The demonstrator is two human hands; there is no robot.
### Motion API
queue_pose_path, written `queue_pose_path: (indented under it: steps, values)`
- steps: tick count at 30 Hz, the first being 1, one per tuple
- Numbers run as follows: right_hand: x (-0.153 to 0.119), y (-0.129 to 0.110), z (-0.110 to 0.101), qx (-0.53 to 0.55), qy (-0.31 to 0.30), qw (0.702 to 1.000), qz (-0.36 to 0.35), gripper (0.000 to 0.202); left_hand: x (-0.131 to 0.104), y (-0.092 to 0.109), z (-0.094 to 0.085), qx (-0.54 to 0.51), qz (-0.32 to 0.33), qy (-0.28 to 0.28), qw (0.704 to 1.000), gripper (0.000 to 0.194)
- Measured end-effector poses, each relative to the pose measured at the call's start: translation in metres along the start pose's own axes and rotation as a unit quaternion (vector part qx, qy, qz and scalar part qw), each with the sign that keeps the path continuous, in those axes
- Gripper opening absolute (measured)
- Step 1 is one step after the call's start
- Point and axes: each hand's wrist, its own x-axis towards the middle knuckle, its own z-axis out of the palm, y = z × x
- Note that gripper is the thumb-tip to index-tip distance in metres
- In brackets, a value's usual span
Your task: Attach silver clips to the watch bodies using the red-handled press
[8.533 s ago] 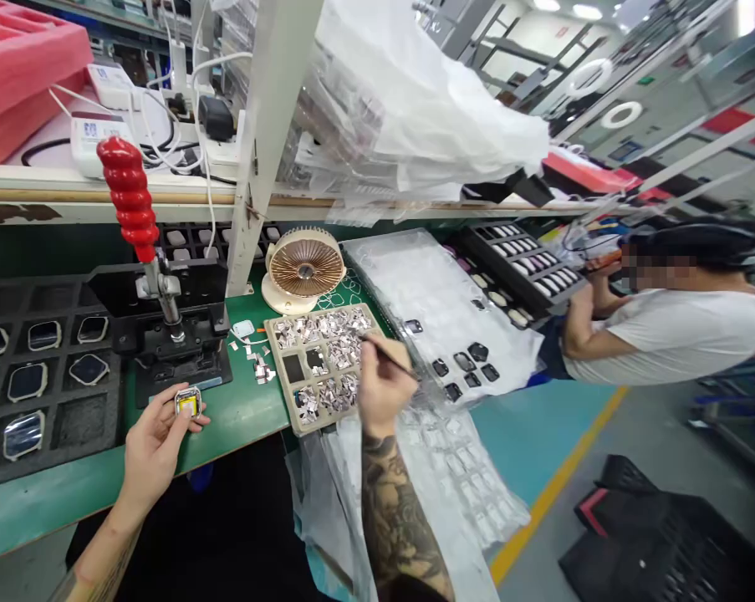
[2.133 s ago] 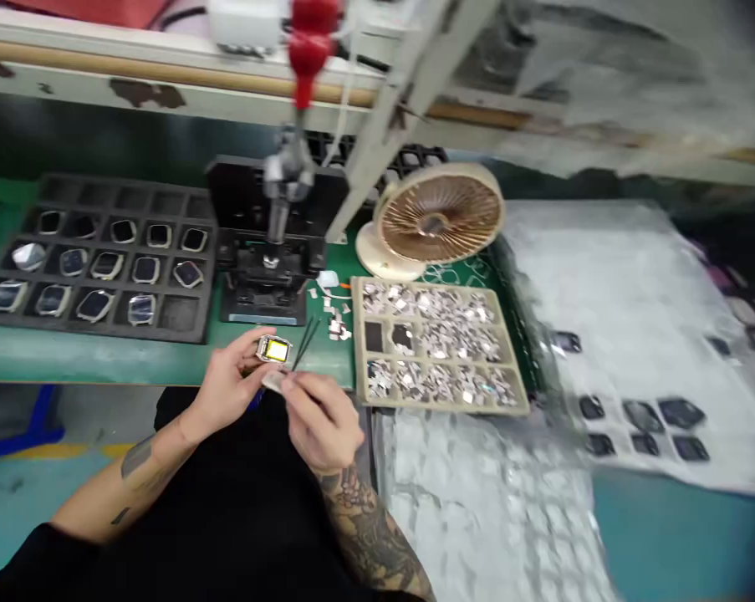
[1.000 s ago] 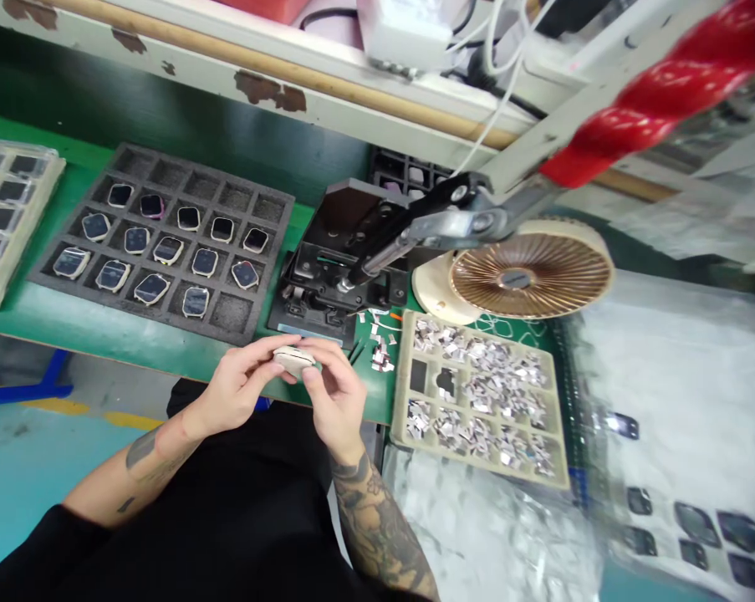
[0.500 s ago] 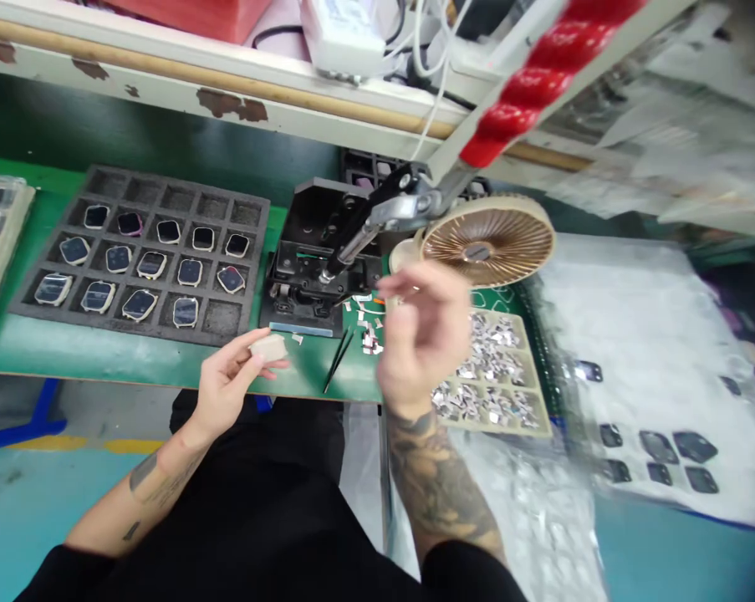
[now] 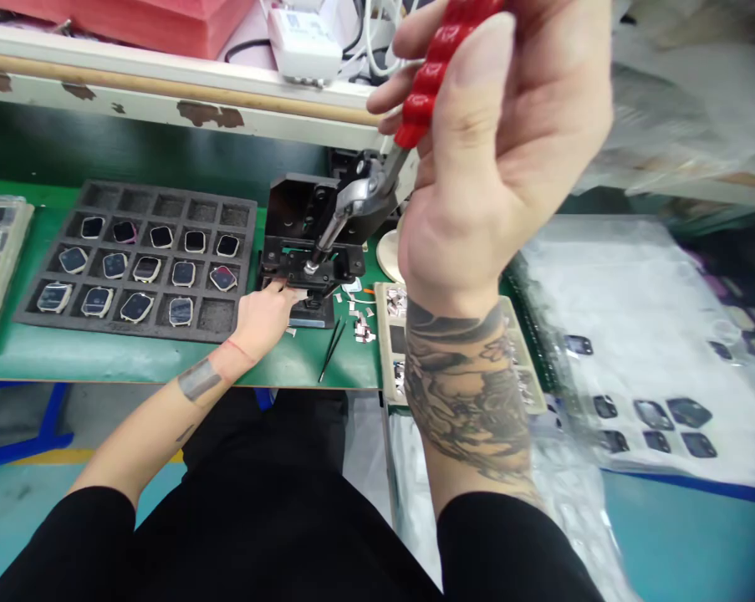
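Note:
My right hand [image 5: 496, 159] is close to the camera, curled around the red twisted grip of the lever handle [image 5: 420, 100], its thumb lying along it. That lever joins a black hand press [image 5: 314, 251] on the green bench. At the foot of the press is my left hand [image 5: 264, 318], fingertips reaching under its head. A bit of a small pale block [image 5: 298, 295] shows at those fingers; the rest is hidden. Black tweezers [image 5: 332, 351] lie right of the press, beside small silvery pieces [image 5: 363, 329].
Left of the press lies a dark foam tray [image 5: 217, 318] holding several watch-like cases. A cream compartment box [image 5: 386, 368] of small parts is partly behind my right forearm. Farther right, plastic sheeting [image 5: 634, 334] carries several dark pieces. A shelf edge [image 5: 132, 84] runs above.
My left hand has moved forward with the pale block, from the bench edge into the press. My right hand has risen from beside the fan onto the red lever handle.

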Motion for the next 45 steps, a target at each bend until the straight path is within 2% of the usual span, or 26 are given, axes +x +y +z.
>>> queue_pose_path:
  steps: [3,5,7,10,12,15,18,20,22,24,26,28,29,30,32,34,35,36,37,38,40,42,44,45]
  values:
    - [0.003,-0.013,-0.009,-0.102,-0.052,0.993,0.031,0.026,0.0,0.002,0.003,0.04,0.018,-0.023,0.999,0.038]
    - [0.005,-0.02,-0.012,-0.127,-0.074,0.988,0.046,0.023,-0.008,0.002,0.005,0.055,0.05,-0.018,0.997,0.042]
    - [0.004,-0.023,-0.013,-0.119,-0.074,0.989,0.047,0.024,-0.017,0.003,0.006,0.066,0.077,-0.015,0.995,0.054]
    - [-0.007,-0.023,-0.013,-0.1,-0.041,0.994,0.024,0.03,-0.035,0.011,0.009,0.07,0.083,-0.016,0.994,0.065]
    - [-0.019,-0.023,-0.013,-0.095,-0.033,0.995,-0.001,0.032,-0.053,0.018,0.011,0.061,0.086,0.01,0.994,0.061]
    - [-0.042,-0.018,-0.015,-0.121,-0.032,0.991,-0.047,0.03,-0.084,0.018,0.008,0.007,0.14,0.084,0.987,0.036]
    - [-0.073,-0.002,-0.014,-0.163,-0.02,0.982,-0.099,0.029,-0.097,-0.005,-0.011,-0.025,0.144,0.148,0.978,0.025]
    - [-0.094,0.014,-0.011,-0.164,-0.014,0.977,-0.135,0.031,-0.086,-0.032,-0.032,0.014,0.104,0.164,0.981,0.028]
    - [-0.113,0.027,-0.009,-0.161,-0.02,0.978,-0.133,0.028,-0.064,-0.063,-0.055,0.082,0.09,0.128,0.984,0.035]
    - [-0.127,0.03,-0.013,-0.177,-0.029,0.98,-0.086,0.027,-0.038,-0.092,-0.071,0.137,0.105,0.058,0.983,0.043]
    - [-0.141,0.023,-0.025,-0.21,-0.006,0.977,-0.037,0.033,-0.018,-0.112,-0.076,0.154,0.125,0.007,0.98,0.048]
    - [-0.155,0.01,-0.043,-0.255,0.027,0.966,0.005,0.036,-0.007,-0.124,-0.073,0.15,0.142,-0.012,0.978,0.051]
    - [-0.164,0.003,-0.054,-0.275,0.021,0.961,0.029,0.035,-0.004,-0.126,-0.07,0.147,0.147,-0.011,0.978,0.052]
    - [-0.174,-0.004,-0.065,-0.29,-0.013,0.955,0.06,0.032,-0.004,-0.127,-0.067,0.146,0.149,-0.004,0.978,0.052]
    - [-0.194,-0.015,-0.085,-0.31,-0.164,0.929,0.118,0.03,-0.006,-0.127,-0.061,0.15,0.148,0.011,0.977,0.052]
    - [-0.212,-0.02,-0.101,-0.335,-0.34,0.869,0.133,0.033,-0.008,-0.125,-0.058,0.158,0.147,0.021,0.976,0.052]
    - [-0.219,-0.02,-0.106,-0.352,-0.406,0.834,0.123,0.032,-0.008,-0.125,-0.057,0.163,0.149,0.021,0.975,0.052]
    - [-0.225,-0.019,-0.11,-0.367,-0.452,0.806,0.108,0.031,-0.007,-0.124,-0.057,0.168,0.153,0.018,0.974,0.051]
    - [-0.229,-0.017,-0.113,-0.373,-0.477,0.79,0.096,0.029,-0.006,-0.124,-0.058,0.175,0.158,0.014,0.972,0.052]
    - [-0.231,-0.014,-0.115,-0.366,-0.487,0.788,0.09,0.026,-0.004,-0.125,-0.059,0.182,0.165,0.008,0.969,0.052]
    - [-0.233,-0.009,-0.118,-0.322,-0.489,0.806,0.086,0.024,-0.001,-0.129,-0.062,0.189,0.182,-0.008,0.965,0.054]
    - [-0.235,-0.006,-0.121,-0.274,-0.466,0.837,0.089,0.024,-0.004,-0.134,-0.064,0.165,0.188,-0.009,0.968,0.056]
    - [-0.241,-0.008,-0.122,-0.235,-0.391,0.883,0.109,0.026,-0.015,-0.134,-0.063,0.102,0.172,0.02,0.98,0.053]
    - [-0.247,-0.01,-0.121,-0.213,-0.325,0.911,0.135,0.028,-0.024,-0.129,-0.06,0.053,0.157,0.047,0.985,0.05]
